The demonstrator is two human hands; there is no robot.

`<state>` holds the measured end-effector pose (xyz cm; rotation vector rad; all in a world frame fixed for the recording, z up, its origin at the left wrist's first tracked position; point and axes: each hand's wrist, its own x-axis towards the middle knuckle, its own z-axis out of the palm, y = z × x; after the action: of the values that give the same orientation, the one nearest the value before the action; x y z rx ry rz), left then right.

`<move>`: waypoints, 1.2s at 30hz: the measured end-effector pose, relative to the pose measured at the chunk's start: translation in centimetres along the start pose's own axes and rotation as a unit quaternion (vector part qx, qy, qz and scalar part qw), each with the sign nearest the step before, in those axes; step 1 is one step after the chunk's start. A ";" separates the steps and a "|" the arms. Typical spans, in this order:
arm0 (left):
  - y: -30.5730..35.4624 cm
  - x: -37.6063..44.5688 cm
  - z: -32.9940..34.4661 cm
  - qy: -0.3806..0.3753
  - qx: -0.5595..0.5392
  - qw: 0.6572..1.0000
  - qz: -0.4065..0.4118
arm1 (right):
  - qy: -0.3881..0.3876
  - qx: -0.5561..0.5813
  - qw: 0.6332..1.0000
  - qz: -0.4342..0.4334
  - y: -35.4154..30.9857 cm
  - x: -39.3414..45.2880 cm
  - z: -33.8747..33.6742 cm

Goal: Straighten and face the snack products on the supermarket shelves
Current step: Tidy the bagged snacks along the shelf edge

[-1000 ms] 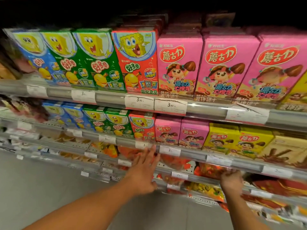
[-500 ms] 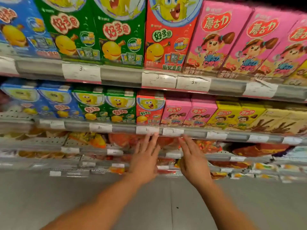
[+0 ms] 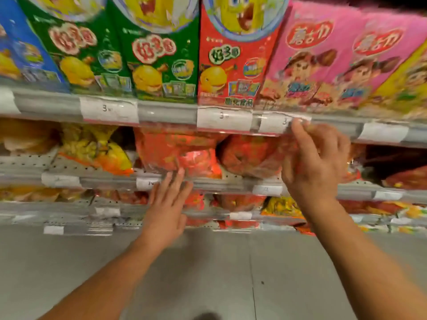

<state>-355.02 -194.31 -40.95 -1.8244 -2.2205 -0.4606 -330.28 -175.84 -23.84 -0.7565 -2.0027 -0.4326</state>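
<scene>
Supermarket shelves: top row holds 1 blue, 2 green, 1 red, 2 pink boxes. Our left hand, fingers straight, touches red bag; right hand fingers loosely spread over neighbouring red bag, grip unclear.

There is one view only, from a wide-angle camera worn on the person's head. It sits close to the supermarket shelving and faces it almost square on, tilted downward. The front rail of the box shelf runs across the upper part of the picture, bowed by the lens. The grey floor fills the bottom. Both forearms enter from the lower corners, reaching away from the camera toward the shelves. The whole picture is blurred.
</scene>
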 end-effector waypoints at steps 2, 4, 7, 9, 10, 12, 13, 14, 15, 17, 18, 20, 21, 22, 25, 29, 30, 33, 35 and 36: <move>0.0 0.3 2.6 0.047 0.010 0.999 0.005 | 0.068 -0.002 0.998 -0.007 0.3 -0.8 1.7; 0.0 0.8 4.7 0.082 0.027 0.996 -0.003 | 0.122 0.005 0.992 -0.012 0.5 -1.4 3.2; -0.4 1.5 7.3 0.156 0.077 0.985 0.004 | 0.189 0.005 0.982 -0.020 0.5 -1.6 4.5; -1.0 1.8 8.7 0.186 0.104 0.977 0.006 | 0.215 0.004 0.977 -0.014 0.3 -1.7 5.3; -1.2 2.1 9.2 0.195 0.112 0.974 0.005 | 0.221 0.008 0.975 -0.006 0.1 -1.7 5.6; -1.3 2.4 9.8 0.215 0.118 0.969 -0.001 | 0.230 0.026 0.973 0.009 -0.2 -1.8 5.9; -1.3 2.5 9.9 0.223 0.120 0.967 -0.003 | 0.233 0.035 0.972 0.018 -0.3 -2.0 5.8; -1.2 2.6 9.9 0.226 0.122 0.966 -0.004 | 0.233 0.045 0.971 0.022 -0.4 -2.1 5.7; -1.2 2.6 9.8 0.222 0.125 0.967 -0.007 | 0.224 0.056 0.973 0.022 -0.6 -2.4 5.6; -1.1 2.3 9.5 0.197 0.132 0.971 -0.013 | 0.177 0.071 0.981 0.022 -1.1 -3.8 5.5; -1.1 2.0 9.3 0.180 0.134 0.974 -0.013 | 0.141 0.081 0.986 0.023 -1.3 -5.3 5.3; -1.1 1.6 8.8 0.147 0.147 0.978 -0.005 | 0.043 0.102 0.993 0.028 -1.5 -10.2 5.3; -1.1 1.6 8.6 0.132 0.152 0.980 -0.003 | -0.014 0.106 0.994 0.029 -1.5 -13.3 5.4; -1.1 1.7 8.4 0.124 0.152 0.981 -0.005 | -0.071 0.105 0.992 0.027 -1.3 -16.3 5.7; -0.6 1.9 8.5 0.128 0.150 0.980 -0.017 | -0.144 0.103 0.981 0.072 1.0 -23.0 7.0; -0.3 1.7 8.4 0.115 0.151 0.982 -0.021 | -0.127 -0.014 0.989 0.079 4.1 -26.4 8.2; -0.2 1.5 8.2 0.103 0.151 0.983 -0.021 | -0.131 -0.038 0.989 0.054 4.3 -26.6 8.2; 0.1 1.2 7.8 0.082 0.157 0.984 -0.022 | -0.138 -0.030 0.989 0.046 4.5 -25.0 8.1; 0.2 1.2 7.6 0.074 0.165 0.983 -0.029 | -0.131 -0.036 0.990 0.038 4.7 -24.3 8.5; 0.1 1.3 7.6 0.075 0.168 0.982 -0.031 | -0.129 -0.035 0.991 0.024 5.0 -24.4 8.6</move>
<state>-354.99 -190.21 -47.50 -1.5018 -2.1060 -0.2096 -323.09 -175.48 -49.13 -0.9421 -2.2128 -0.3961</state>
